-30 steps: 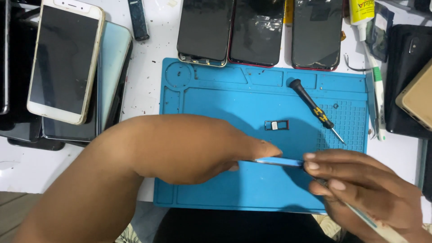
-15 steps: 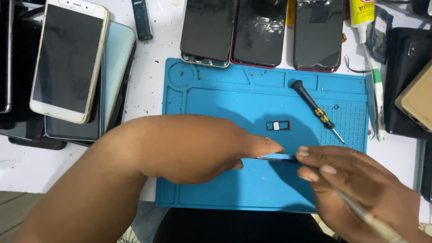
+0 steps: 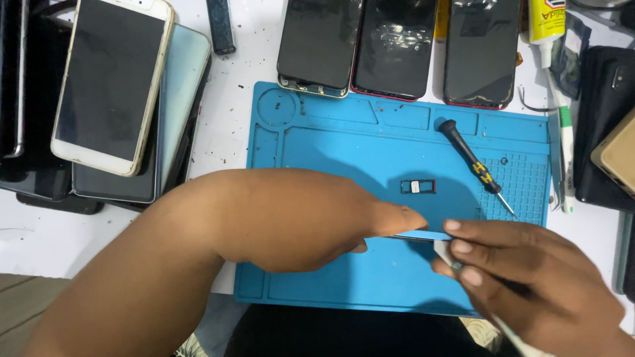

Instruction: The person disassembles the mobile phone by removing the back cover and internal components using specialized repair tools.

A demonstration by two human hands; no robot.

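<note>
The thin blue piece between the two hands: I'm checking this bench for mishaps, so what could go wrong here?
The thin blue piece, pinched only at its edges by the left hand and right hand, might slip or bend. The small card tray lies loose on the blue mat nearby and could be knocked away. The screwdriver might roll.

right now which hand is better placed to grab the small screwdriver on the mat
Right. The right hand lies nearer the screwdriver, though it already pinches a thin tool and would need to free fingers. The left hand steadies a thin blue piece.
</note>
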